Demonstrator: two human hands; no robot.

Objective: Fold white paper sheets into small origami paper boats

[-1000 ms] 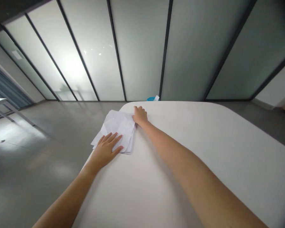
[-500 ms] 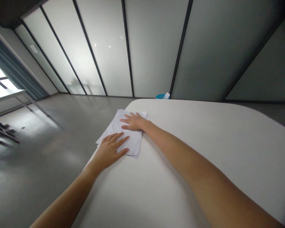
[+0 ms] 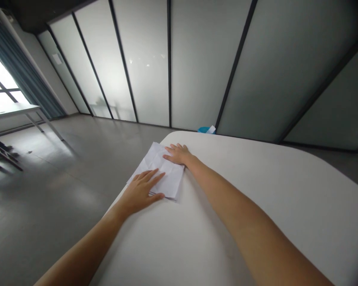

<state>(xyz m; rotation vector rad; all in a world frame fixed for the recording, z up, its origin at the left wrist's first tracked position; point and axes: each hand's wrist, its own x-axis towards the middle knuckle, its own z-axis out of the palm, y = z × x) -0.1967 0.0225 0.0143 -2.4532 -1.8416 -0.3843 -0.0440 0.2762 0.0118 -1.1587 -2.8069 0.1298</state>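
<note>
A stack of white paper sheets (image 3: 164,159), creased on top, lies at the left edge of the white table (image 3: 256,190), its left corner at or just past that edge. My left hand (image 3: 141,190) rests over the near left part of the stack, fingers spread and thumb along the near side. On the far right corner of the paper lies my right hand (image 3: 177,154), palm down with its fingers apart. Neither hand grips anything. How many sheets are under the top one cannot be made out.
Beyond the table's far edge stands a blue bin (image 3: 203,130) with something white sticking out of it. Frosted glass panels (image 3: 197,71) line the wall behind. Another white table (image 3: 12,111) stands by the window at far left, above grey floor (image 3: 62,178).
The sheets now sit more evenly on each other, with fewer edges sticking out at the right. My right hand has moved to the far right corner of the stack. The view has tilted slightly.
</note>
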